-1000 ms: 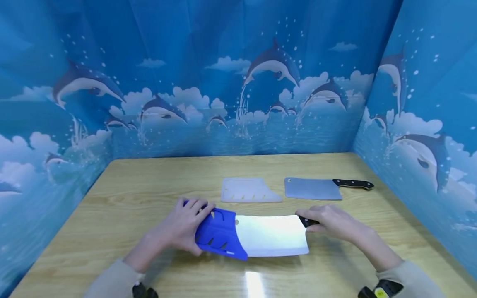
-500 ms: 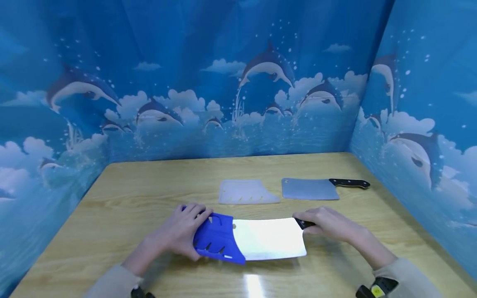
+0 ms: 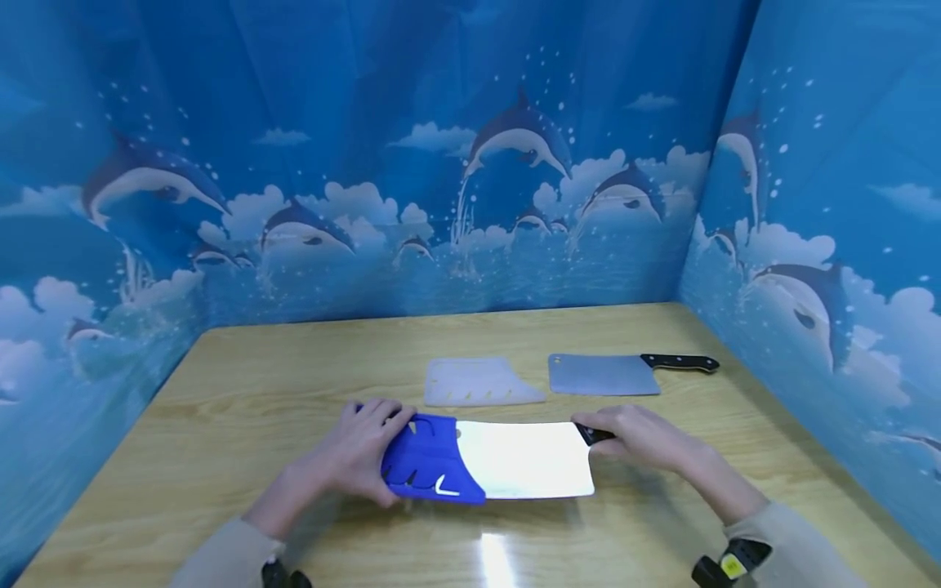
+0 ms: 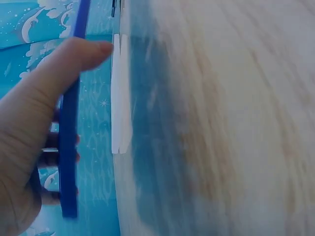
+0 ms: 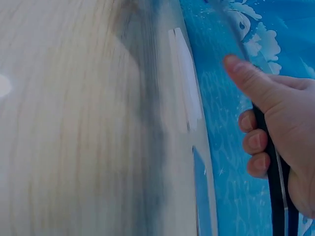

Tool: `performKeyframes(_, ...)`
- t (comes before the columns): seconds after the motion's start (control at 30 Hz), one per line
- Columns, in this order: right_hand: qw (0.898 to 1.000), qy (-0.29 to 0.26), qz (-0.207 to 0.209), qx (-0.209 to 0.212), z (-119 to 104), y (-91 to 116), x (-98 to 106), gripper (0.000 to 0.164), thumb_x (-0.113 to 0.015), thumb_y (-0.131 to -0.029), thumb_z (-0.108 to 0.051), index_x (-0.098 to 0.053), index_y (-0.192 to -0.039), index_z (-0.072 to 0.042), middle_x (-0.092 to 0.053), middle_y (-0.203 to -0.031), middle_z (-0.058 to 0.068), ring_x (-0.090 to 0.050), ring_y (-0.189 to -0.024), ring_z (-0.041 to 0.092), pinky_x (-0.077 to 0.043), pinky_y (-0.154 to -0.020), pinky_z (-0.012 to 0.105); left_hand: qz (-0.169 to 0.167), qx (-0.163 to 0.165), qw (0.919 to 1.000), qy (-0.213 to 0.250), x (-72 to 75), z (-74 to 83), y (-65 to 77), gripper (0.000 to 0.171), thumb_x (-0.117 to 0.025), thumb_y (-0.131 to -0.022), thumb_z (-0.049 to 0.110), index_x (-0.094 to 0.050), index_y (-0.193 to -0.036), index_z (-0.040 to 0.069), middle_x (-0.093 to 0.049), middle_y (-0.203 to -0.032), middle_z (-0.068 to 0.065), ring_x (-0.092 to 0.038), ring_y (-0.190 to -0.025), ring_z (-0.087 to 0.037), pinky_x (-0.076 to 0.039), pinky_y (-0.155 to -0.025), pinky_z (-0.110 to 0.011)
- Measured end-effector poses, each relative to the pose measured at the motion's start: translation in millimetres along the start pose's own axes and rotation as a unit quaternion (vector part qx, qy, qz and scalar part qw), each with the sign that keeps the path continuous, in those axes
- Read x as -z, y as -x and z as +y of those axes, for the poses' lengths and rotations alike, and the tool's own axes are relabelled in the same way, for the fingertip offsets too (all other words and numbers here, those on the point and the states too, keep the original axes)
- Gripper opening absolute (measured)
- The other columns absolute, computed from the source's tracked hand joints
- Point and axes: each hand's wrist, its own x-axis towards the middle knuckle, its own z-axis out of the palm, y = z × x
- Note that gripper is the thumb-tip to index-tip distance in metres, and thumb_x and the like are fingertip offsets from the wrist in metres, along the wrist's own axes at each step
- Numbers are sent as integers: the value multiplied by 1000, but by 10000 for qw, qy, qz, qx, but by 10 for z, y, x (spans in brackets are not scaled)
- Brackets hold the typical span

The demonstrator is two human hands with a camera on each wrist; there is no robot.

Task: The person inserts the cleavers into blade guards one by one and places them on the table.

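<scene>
Fingers (image 5: 256,141) of the right hand (image 3: 639,437) curl round the cleaver handle (image 3: 592,435).

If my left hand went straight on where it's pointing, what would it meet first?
Likely the white guard lying beyond it on the table; but your left hand, gripping the blue guard, looks raised, so it might pass over.

Forearms (image 3: 290,494) angled inward — left grip (image 3: 363,449), right grip (image 3: 643,434) both curled.
</scene>
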Motion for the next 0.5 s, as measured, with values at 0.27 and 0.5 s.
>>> performKeyframes(0.27,9997,113,-46,216,-33,-124,24,48,-66,-84,-24,-58,-120,5,-67,-103,12,-63,-82,13,-49,-61,23,-340,61,9993,153,10,85,-73,110,-74,-46,66,-47,-133,4,-51,-118,-11,-47,-109,-28,-40,-84,-55)
performKeyframes(0.5,9998,26,-88,148,-15,-146,-26,45,-67,-83,-23,-59,-120,3,-67,-103,9,-59,-78,5,-47,-59,19,-301,34,9994,143,0,86,-70,109,-74,-46,69,-48,-131,6,-52,-116,-10,-47,-108,-26,-39,-81,-53)
